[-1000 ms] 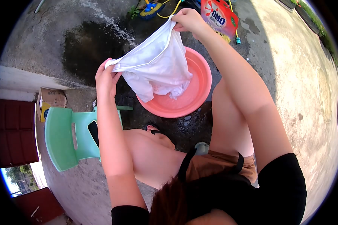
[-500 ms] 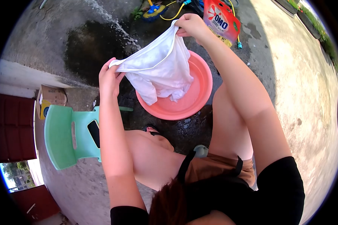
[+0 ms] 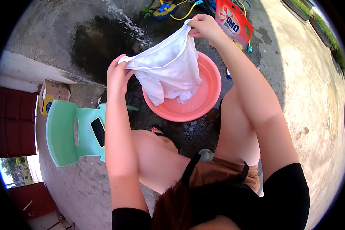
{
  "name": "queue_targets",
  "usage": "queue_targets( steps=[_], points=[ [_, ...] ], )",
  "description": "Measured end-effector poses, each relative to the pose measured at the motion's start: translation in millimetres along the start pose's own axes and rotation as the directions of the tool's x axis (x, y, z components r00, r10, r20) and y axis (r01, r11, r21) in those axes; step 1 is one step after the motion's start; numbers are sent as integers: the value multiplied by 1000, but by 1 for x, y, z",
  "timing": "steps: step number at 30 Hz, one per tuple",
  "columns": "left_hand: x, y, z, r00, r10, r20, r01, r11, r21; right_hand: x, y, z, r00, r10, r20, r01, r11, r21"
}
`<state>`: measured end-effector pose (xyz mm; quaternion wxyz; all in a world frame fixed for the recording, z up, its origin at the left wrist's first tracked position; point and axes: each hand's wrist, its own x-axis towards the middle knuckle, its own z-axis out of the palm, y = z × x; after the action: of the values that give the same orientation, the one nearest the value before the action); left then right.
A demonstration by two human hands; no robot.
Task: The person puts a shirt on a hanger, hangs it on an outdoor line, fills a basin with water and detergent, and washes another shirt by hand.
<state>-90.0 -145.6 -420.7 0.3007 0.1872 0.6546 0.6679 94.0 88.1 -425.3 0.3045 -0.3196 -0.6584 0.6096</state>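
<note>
A white garment point(image 3: 168, 69) is stretched between my two hands, its lower part hanging into a pink basin point(image 3: 209, 99). My left hand point(image 3: 118, 73) pinches the edge at one end, left of the basin. At the far end, above the basin's upper rim, my right hand point(image 3: 204, 27) grips the other corner. The cloth looks wet and droops between the hands. Some water seems to lie in the basin, though the cloth covers part of its inside.
A green chair point(image 3: 61, 132) with a phone point(image 3: 98, 131) on it stands at the left, near a cardboard box point(image 3: 56, 91). Behind my right hand lie a red OMO bag point(image 3: 234, 23), a yellow hose point(image 3: 184, 17) and a brush point(image 3: 164, 10). The ground is wet around the basin.
Both hands, the garment, the basin and the OMO bag appear slightly further right as the view shifts. Both hands keep their hold on the garment.
</note>
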Motion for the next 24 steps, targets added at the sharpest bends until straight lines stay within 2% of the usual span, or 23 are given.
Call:
queue_targets(
  steps=[24],
  points=[
    [0, -2, 2, 1000, -7, -15, 7, 1000, -21, -2, -1, -1, 1000, 7, 1, -7, 1000, -11]
  ],
)
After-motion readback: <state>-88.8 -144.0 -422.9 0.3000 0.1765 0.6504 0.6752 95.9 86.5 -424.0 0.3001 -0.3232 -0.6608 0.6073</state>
